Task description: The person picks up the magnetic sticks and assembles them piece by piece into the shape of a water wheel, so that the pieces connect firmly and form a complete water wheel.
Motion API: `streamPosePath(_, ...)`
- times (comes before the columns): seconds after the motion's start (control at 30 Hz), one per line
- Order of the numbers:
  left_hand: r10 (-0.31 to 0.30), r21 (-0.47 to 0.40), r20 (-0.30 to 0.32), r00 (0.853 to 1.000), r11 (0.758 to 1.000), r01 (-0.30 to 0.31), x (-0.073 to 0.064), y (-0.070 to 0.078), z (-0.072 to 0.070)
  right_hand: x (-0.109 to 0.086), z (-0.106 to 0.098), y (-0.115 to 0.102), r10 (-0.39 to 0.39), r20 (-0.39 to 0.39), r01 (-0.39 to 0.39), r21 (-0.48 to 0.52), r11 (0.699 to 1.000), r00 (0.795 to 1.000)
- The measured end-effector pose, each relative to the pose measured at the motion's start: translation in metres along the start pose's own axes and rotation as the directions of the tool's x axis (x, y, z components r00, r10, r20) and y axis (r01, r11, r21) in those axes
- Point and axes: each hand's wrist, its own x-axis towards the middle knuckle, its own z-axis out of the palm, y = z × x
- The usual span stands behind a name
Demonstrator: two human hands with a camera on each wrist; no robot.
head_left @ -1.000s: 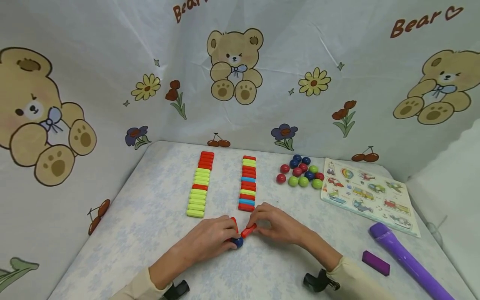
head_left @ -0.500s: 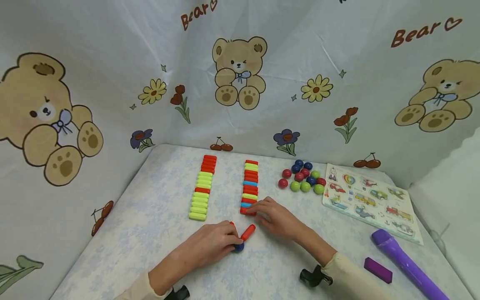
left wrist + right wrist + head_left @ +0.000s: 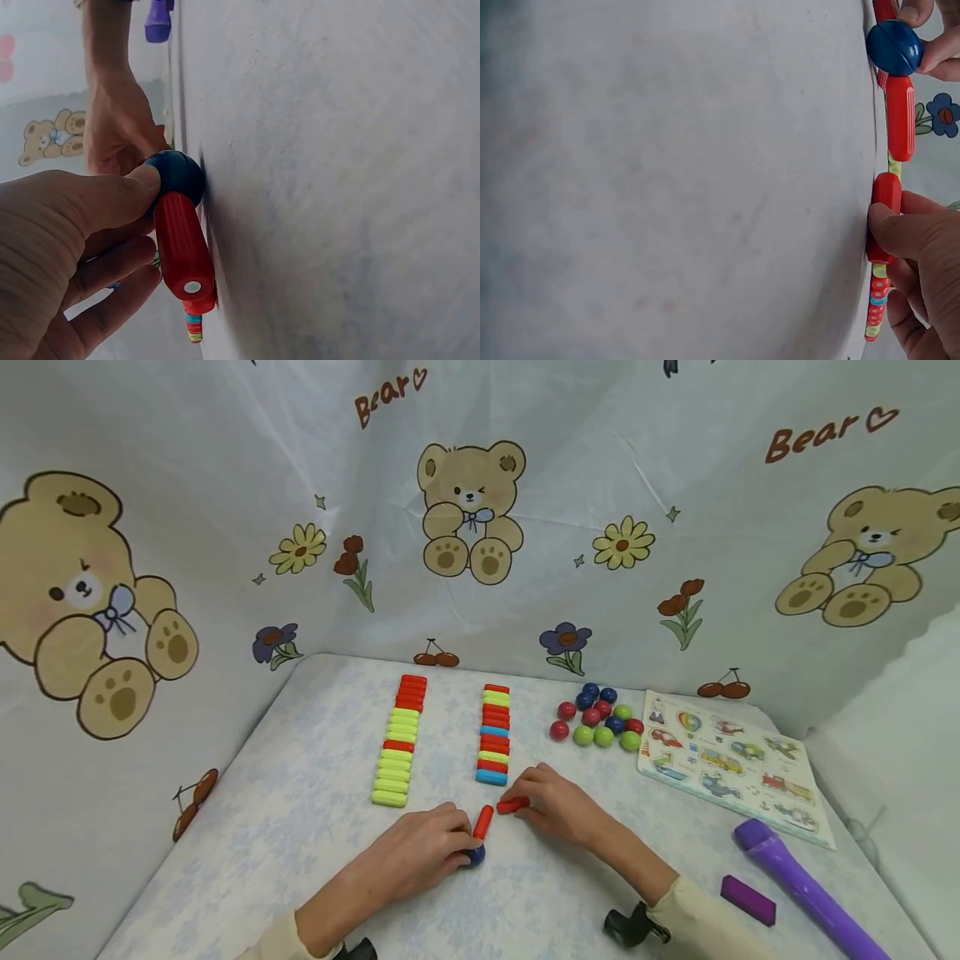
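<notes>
My left hand [image 3: 459, 847] grips a dark blue ball [image 3: 474, 856] on the table, near the front. A red stick [image 3: 483, 820] stands out from the ball, pointing away from me. In the left wrist view the thumb presses the ball [image 3: 174, 174] with the stick [image 3: 182, 251] joined to it. My right hand [image 3: 527, 803] pinches a second red stick [image 3: 512, 805] just right of the first. The right wrist view shows that stick [image 3: 885, 214] under my thumb, a small gap from the first stick [image 3: 900, 116] and the ball [image 3: 894, 46].
Two rows of red, yellow-green and blue sticks [image 3: 397, 739] [image 3: 492, 735] lie beyond the hands. Several coloured balls [image 3: 596, 722] sit to the right, then a picture puzzle board [image 3: 731, 764]. A purple tube [image 3: 802, 885] and purple block [image 3: 747, 899] lie front right.
My right hand let go of the stick on the ball, reached to the near end of the right row, and came back holding a red stick from it.
</notes>
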Motion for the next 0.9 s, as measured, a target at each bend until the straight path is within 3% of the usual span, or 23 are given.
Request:
streamPosePath(0.4, -0.034, 0.012, -0.013, 0.999, 0.999, 0.034, 0.005, 0.000, 0.000, -0.004, -0.007, -0.012, -0.067, 0.012, 0.064, 0.135, 0.989, 0.998)
streamPosePath(0.63, -0.036, 0.024, -0.037, 0.999, 0.999, 0.037, 0.004, 0.000, 0.003, -0.005, -0.007, -0.022, -0.101, 0.051, 0.093, 0.142, 0.985, 0.994)
streamPosePath(0.9, -0.009, 0.016, -0.058, 0.998, 1.000, 0.010, 0.004, 0.003, 0.006, -0.004, -0.005, -0.024, -0.138, 0.044, 0.131, 0.142, 0.981, 0.989)
